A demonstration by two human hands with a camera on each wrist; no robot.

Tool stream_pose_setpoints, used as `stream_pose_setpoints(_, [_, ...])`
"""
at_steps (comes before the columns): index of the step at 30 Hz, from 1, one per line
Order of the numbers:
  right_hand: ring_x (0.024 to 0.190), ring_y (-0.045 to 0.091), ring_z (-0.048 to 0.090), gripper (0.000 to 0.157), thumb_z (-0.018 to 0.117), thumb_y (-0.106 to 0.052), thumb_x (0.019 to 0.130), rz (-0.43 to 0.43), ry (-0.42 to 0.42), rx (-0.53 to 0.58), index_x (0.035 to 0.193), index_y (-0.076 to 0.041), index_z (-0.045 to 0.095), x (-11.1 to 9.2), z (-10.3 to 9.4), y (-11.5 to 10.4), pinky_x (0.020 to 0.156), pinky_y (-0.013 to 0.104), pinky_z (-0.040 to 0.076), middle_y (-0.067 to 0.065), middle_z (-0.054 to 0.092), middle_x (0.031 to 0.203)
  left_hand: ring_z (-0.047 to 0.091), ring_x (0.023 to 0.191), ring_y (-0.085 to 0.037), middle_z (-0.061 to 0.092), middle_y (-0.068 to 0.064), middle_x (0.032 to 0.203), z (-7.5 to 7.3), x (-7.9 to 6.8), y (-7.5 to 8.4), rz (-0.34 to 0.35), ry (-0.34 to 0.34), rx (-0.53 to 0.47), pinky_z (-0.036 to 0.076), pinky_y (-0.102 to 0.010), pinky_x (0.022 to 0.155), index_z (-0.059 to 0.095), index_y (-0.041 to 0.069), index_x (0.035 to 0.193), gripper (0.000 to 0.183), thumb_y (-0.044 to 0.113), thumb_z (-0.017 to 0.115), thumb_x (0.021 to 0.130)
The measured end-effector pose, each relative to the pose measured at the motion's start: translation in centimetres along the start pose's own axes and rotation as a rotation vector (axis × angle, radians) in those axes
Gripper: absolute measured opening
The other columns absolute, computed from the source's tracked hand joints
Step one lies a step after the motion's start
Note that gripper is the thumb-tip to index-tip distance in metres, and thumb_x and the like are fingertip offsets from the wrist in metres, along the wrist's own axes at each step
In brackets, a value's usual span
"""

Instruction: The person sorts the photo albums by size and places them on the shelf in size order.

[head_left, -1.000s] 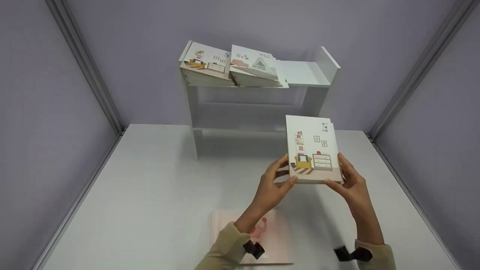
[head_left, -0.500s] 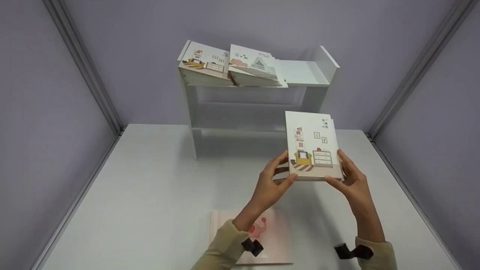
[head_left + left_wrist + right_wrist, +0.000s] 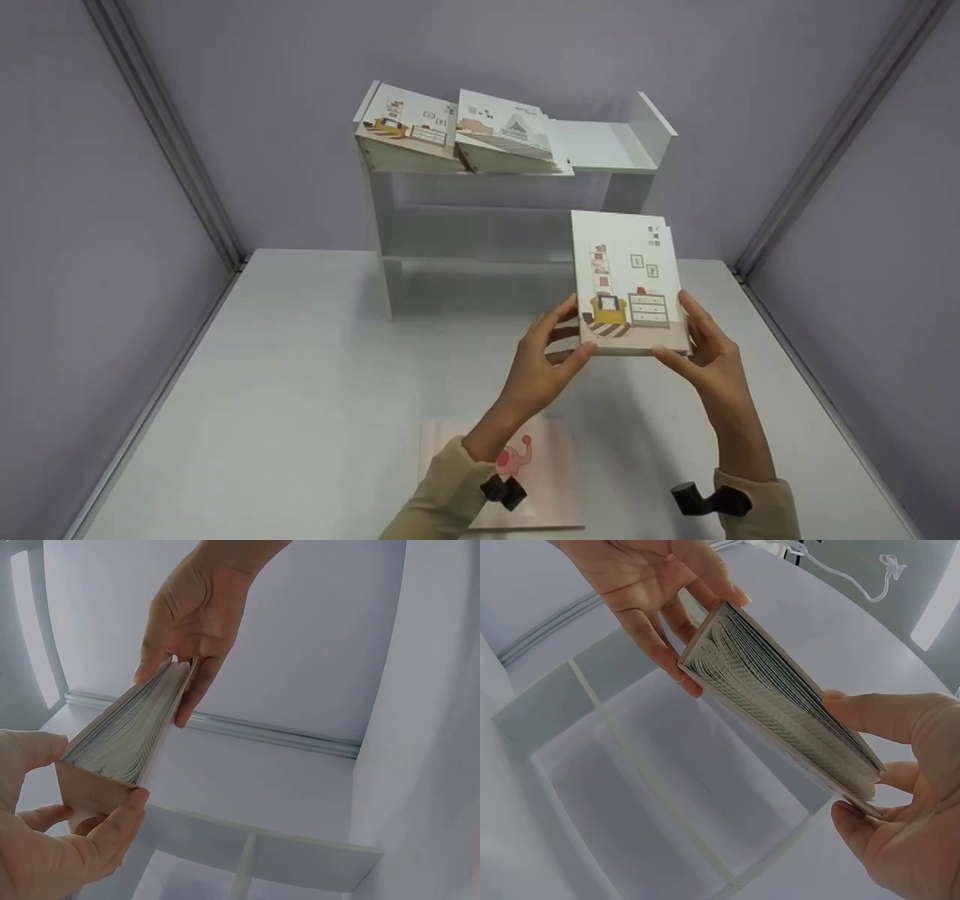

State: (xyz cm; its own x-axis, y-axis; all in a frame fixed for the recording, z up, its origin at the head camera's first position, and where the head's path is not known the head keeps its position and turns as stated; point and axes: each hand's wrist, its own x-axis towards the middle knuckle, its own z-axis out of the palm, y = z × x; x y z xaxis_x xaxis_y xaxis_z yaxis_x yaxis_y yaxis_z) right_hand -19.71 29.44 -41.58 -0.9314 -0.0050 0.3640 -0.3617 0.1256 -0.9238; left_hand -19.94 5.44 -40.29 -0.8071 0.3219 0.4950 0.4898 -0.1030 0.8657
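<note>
Both hands hold up a thick book (image 3: 630, 281) with a white cover that shows a yellow armchair and a chest of drawers. My left hand (image 3: 541, 364) grips its lower left corner, thumb on the front and fingers behind. At the lower right corner my right hand (image 3: 705, 356) pinches it the same way. The wrist views show the page edges of the book (image 3: 780, 701) between the two hands, slightly fanned. Beyond the book stands a white shelf unit (image 3: 517, 259), partly covered by it in the head view.
On the unit's top level lie a book with the same armchair cover (image 3: 411, 124) and, right of it, a tilted stack of books (image 3: 506, 131). A raised side panel (image 3: 652, 127) bounds the top's right end. A pink book (image 3: 544, 487) lies on the white table (image 3: 285, 390) under the left forearm.
Both hands have raised the book a little, farther toward the shelf unit, with the same grip. The books on the shelf and the pink book stay where they were.
</note>
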Motion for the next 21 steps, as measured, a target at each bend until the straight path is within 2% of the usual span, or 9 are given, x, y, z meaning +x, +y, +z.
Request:
stream_pose_setpoints(6, [0.127,0.011,0.04,0.08,0.065,0.009,0.08,-0.02,-0.004,0.024,0.147,-0.014,0.028,0.2,0.1,-0.8,0.093,0.016,0.042,0.012,0.025,0.151,0.052,0.117,-0.02,0.042,-0.009,0.135,0.1,0.5,-2.3,0.021,0.012,-0.008,0.051,-0.029,0.088,0.03,0.015,0.145,0.062,0.018,0.06,0.091])
stream_pose_setpoints(10, [0.126,0.013,0.041,0.08,0.065,0.01,0.08,-0.03,-0.003,0.031,0.147,-0.014,0.028,0.4,0.2,-1.3,0.092,0.016,0.043,0.012,0.028,0.15,0.052,0.116,-0.022,0.042,-0.009,0.134,0.1,0.6,-1.4,0.008,0.029,-0.009,0.051,-0.029,0.088,0.031,0.014,0.145,0.063,0.014,0.061,0.09])
stream_pose_setpoints(17, [0.129,0.013,0.038,0.079,0.065,0.008,0.081,-0.037,-0.007,0.013,0.147,-0.015,0.028,0.6,0.3,-1.8,0.095,0.015,0.041,0.01,0.025,0.151,0.052,0.115,-0.029,0.043,-0.019,0.131,-0.3,0.4,1.9,0.008,0.024,-0.01,0.051,-0.029,0.088,0.032,0.0,0.142,0.06,0.005,0.06,0.09])
stream_pose_setpoints(21, [0.13,0.014,0.038,0.079,0.065,0.009,0.081,-0.046,-0.01,0.014,0.147,-0.015,0.029,0.9,0.3,-2.0,0.095,0.016,0.041,0.01,0.026,0.151,0.052,0.115,-0.031,0.043,-0.02,0.131,-0.5,0.6,2.3,0.023,0.023,-0.014,0.051,-0.032,0.088,0.031,-0.002,0.142,0.06,0.004,0.06,0.089])
